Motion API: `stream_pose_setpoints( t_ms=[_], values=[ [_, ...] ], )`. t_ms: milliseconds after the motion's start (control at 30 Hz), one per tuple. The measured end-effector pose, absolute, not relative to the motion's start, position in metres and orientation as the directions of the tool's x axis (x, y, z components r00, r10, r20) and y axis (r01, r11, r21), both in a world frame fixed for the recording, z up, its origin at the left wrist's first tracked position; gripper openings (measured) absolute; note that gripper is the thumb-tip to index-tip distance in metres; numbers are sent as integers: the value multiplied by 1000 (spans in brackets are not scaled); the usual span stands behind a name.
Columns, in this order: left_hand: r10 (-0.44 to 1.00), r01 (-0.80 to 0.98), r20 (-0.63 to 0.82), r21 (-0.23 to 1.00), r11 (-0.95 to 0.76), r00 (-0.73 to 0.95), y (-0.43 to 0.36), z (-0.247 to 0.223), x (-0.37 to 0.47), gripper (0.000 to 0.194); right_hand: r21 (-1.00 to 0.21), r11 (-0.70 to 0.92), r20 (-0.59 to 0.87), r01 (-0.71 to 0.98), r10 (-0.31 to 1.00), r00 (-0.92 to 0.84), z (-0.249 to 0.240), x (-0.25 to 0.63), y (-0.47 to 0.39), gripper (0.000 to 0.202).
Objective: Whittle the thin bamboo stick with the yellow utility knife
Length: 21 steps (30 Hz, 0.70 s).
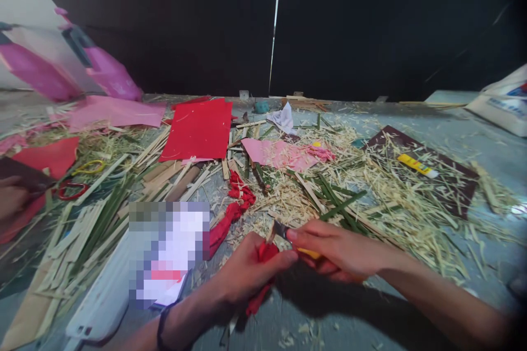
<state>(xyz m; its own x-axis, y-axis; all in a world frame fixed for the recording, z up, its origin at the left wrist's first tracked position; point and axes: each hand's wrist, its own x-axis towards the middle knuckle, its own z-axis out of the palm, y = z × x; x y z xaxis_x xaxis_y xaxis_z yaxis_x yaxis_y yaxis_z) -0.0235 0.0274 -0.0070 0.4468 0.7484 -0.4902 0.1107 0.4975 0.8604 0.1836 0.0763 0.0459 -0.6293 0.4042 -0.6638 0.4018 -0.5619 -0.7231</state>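
My left hand (242, 269), closed, grips a bundle of crumpled red paper (267, 252) with the pale tip of a bamboo strip (272, 232) sticking out at the top. Part of the red paper hangs below that hand. In my right hand (333, 249) is a utility knife (309, 253) with a yellow handle, my fingers wrapped round it. Its dark metal end lies against or very near the bamboo tip; I cannot tell whether it touches. Just beyond my left hand lies a twisted length of red crepe paper (234, 211).
Bamboo shavings (395, 192) and split strips (82, 230) cover much of the floor. Left stand a white power strip (99, 301), a blurred-out screen (173, 252), red scissors (72, 191) and another person's hand (12, 197). Red sheets (197, 129) and a yellow glue tube (415, 165) lie farther off.
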Motion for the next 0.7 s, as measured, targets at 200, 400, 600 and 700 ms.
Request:
stream_pose_setpoints(
  t_ms=[200, 400, 600, 700],
  values=[
    [862, 101, -393, 919, 381, 321, 25, -9, -19, 57, -700, -608, -677, 374, 399, -618, 41, 178, 73, 60],
    [900, 82, -366, 931, 357, 237, 24, -18, -9, 68, -746, -631, -641, 211, 596, -483, 30, 160, 66, 58],
    [826, -23, -535, 837, 547, 176, 14, -14, -7, 60, -809, -587, -533, 42, 700, -475, 26, 165, 77, 60],
    [821, -100, -544, 820, 564, 174, 17, -7, -13, 54, -833, -544, -514, 98, 696, -502, 28, 168, 72, 50]
  ],
)
